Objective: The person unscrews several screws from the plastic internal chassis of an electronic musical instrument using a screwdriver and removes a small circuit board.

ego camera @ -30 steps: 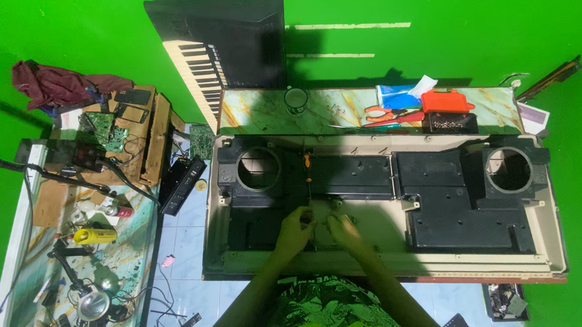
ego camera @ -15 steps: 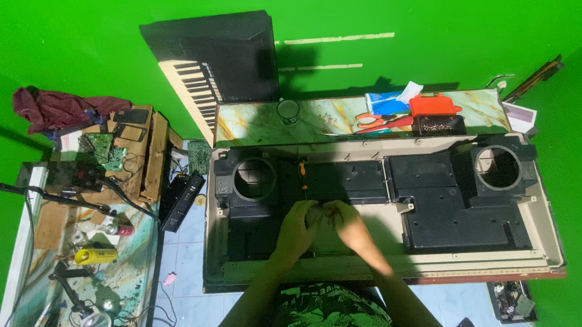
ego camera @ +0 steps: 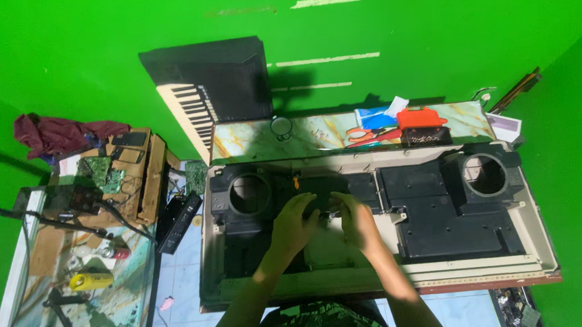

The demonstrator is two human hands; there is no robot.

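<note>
Head view, now. Both hands are inside the opened shell of an electronic keyboard [ego camera: 537,237], which lies underside up on the surface. The left hand [ego camera: 293,224] and right hand [ego camera: 357,221] meet over a small dark part [ego camera: 326,205] near the centre of the black inner frame, just right of the left speaker hole [ego camera: 249,193]. Fingertips of both hands are curled onto that part. Whether either grip is clenched on it or only pressing cannot be told; the part is mostly hidden under the fingers.

Change against the earlier frames: a second ago the hands sat lower, near the front edge of the shell, with fingers together. Half a second ago they had already begun moving up. Now they are further up, at the rib between the two black panels. The camera has also tilted, so the shell fills more of the lower frame.

Reading: the work has probably shifted from the pale lower strip to the central fitting.

Surroundings: an orange-handled screwdriver [ego camera: 296,181] stands just above the hands. The marbled board [ego camera: 250,142] behind carries scissors [ego camera: 368,135] and an orange box [ego camera: 421,119].
</note>
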